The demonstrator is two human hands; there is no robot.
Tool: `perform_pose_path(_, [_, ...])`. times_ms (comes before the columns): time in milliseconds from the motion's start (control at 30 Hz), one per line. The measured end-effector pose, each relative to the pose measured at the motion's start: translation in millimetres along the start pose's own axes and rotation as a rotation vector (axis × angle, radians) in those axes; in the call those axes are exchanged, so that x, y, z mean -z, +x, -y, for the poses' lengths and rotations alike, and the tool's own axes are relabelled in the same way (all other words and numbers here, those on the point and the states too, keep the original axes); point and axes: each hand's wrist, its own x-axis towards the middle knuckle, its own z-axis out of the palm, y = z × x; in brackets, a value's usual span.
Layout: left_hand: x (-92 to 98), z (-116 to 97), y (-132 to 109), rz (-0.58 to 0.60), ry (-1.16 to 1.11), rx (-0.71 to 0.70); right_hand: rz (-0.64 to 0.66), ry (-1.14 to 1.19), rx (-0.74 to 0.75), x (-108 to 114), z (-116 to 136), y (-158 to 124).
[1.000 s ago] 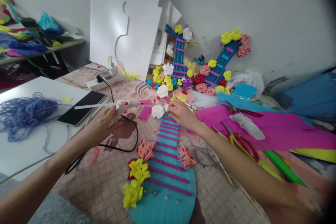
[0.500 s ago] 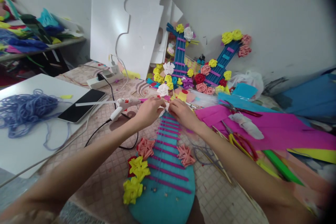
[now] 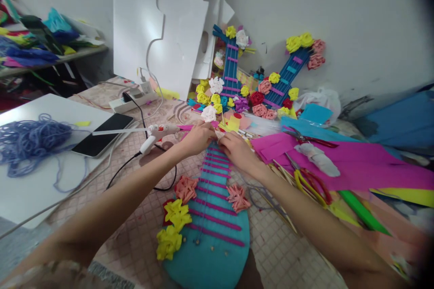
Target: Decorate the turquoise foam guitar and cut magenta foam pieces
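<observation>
Blue yarn (image 3: 37,140), a glue gun (image 3: 162,131), a turquoise guitar (image 3: 212,216) and scissors (image 3: 298,178) span my patterned worktop (image 3: 135,235). My left hand (image 3: 200,137) and right hand (image 3: 237,150) meet atop the guitar's neck, fingers bent; how closed my grip is, and on what, I can't tell.

A turquoise model guitar (image 3: 208,259) striped in magenta wears salmon-pink flowers (image 3: 186,188) and yellow flowers (image 3: 168,242) against a pinkish-beige tablecloth (image 3: 127,253) patterned with a grid. Two dark-blue guitars (image 3: 230,65) bear purple bands (image 3: 297,60), one with turquoise among them. Periwinkle yarn (image 3: 35,142), magenta paper (image 3: 362,167), a green strip (image 3: 363,212) and yellow-and-red-handled scissors (image 3: 299,180) share the scene.
</observation>
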Motion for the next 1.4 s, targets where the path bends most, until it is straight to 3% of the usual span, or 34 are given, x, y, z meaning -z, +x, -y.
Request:
perform_pose_path(233, [-1.2,0,1,-0.009,-0.001,0.049,-0.103,0.1,0.032,-11,-7,16])
perform_pose_path(500, [-2.3,0,-3,-0.14,-0.175,0.149,-0.115,0.05,-0.034,-20,-12,25])
perform_pose_path(733, [-1.4,-13,-16,-0.229,-0.005,0.259,-0.072,-0.098,-0.039,-20,-6,25])
perform_pose_path(867, [-6.7,-26,-21,-0.206,0.061,0.306,-0.054,-0.124,-0.062,-18,-4,25])
perform_pose_path(1133, [-3.6,-42,-35,-0.036,0.151,0.166,-0.004,-0.235,-0.053,-15,2,24])
perform_pose_path(1400, [-11.2,-39,-41,-0.059,0.197,0.14,-0.026,-0.288,0.039,-19,-3,21])
